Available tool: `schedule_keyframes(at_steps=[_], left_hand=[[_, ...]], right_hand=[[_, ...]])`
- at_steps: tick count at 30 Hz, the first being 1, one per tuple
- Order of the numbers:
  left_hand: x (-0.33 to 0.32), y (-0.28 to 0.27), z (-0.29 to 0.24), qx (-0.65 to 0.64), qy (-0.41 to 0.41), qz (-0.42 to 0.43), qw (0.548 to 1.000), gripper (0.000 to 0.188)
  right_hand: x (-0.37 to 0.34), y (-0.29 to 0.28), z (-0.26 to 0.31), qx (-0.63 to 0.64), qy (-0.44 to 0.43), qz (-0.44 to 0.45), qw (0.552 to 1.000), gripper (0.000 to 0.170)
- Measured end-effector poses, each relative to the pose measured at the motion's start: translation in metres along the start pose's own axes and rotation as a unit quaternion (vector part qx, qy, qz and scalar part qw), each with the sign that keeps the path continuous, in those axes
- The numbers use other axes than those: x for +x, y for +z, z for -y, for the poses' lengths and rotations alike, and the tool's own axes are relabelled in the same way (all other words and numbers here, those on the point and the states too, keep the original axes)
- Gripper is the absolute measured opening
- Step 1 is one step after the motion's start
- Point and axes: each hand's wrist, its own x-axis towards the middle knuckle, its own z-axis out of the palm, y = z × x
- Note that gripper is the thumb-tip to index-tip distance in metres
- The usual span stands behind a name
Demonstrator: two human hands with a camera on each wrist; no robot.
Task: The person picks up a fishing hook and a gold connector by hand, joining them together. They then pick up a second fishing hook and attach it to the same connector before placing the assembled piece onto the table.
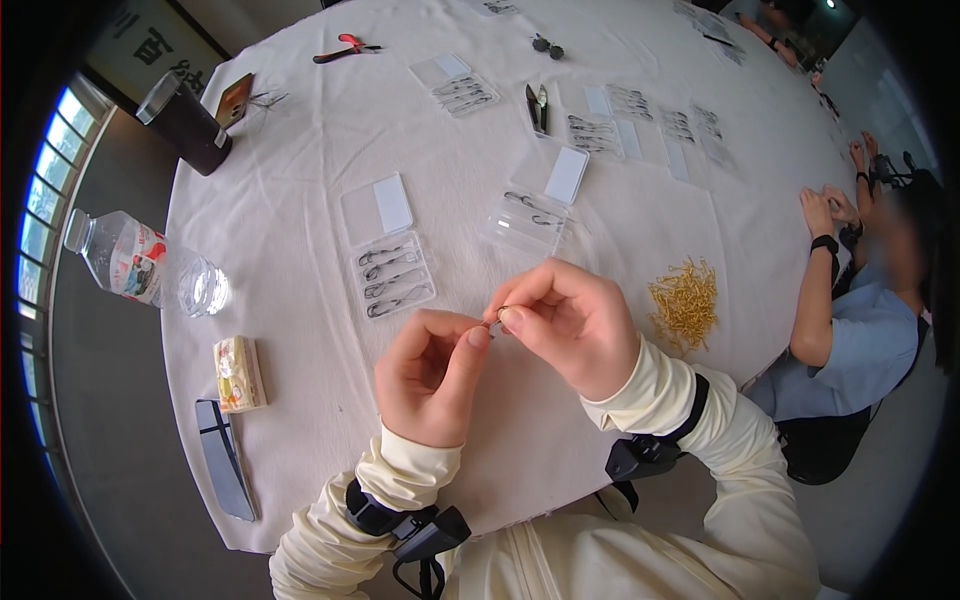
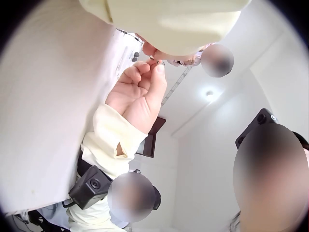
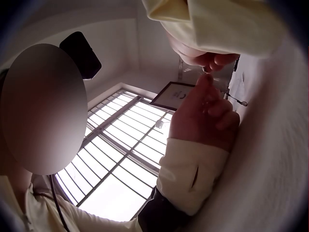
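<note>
In the head view both hands meet over the near middle of the table, fingertip to fingertip. My left hand [image 1: 432, 372] pinches a tiny thin metal piece [image 1: 497, 321] between thumb and forefinger. The right hand [image 1: 578, 325] pinches the same spot from the other side, its thumb and forefinger nearly touching the left ones. Fingertips hide most of the piece, and I cannot tell its kind. Just beyond the left hand lies an open clear box [image 1: 397, 275] with several dark hooks in rows. Past the right hand another open clear box [image 1: 527, 222] holds fewer hooks.
To the right lies a heap of small gold metal pieces [image 1: 684, 305]. More hook boxes [image 1: 462, 95], cutters [image 1: 538, 108] and red-handled pliers [image 1: 347, 49] lie farther back. A water bottle [image 1: 140, 262], dark tumbler [image 1: 186, 125] and tissue pack [image 1: 239, 374] line the left edge. Another person [image 1: 850, 330] sits at right.
</note>
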Motion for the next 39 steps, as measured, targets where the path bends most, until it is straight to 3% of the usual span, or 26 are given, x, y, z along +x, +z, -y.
schedule_keyframes(at_steps=[5, 14, 20, 23, 33, 39], left_hand=[[0.002, 0.002, 0.007, -0.006, 0.032, -0.036, 0.999, 0.005], [-0.002, 0.0, 0.002, 0.03, 0.004, -0.002, 1.0, 0.006], [-0.001, 0.0, 0.002, -0.011, 0.003, -0.019, 1.0, 0.006], [0.0, 0.0, 0.002, -0.015, -0.005, -0.026, 1.0, 0.005], [0.001, 0.0, 0.005, 0.022, 0.02, -0.028, 0.999, 0.005], [0.001, -0.005, 0.013, 0.076, 0.03, 0.019, 0.996, 0.007]], right_hand=[[0.002, 0.002, -0.003, 0.004, -0.005, 0.055, 0.998, 0.01], [0.001, 0.002, 0.002, -0.073, -0.035, 0.01, 0.997, 0.007], [-0.002, 0.001, 0.006, -0.064, 0.007, 0.031, 0.997, 0.008], [-0.002, 0.003, 0.0, -0.045, -0.02, 0.032, 0.998, 0.008], [-0.002, 0.002, 0.002, -0.041, 0.018, 0.021, 0.999, 0.007], [-0.001, -0.001, 0.003, -0.02, -0.002, 0.031, 0.999, 0.007]])
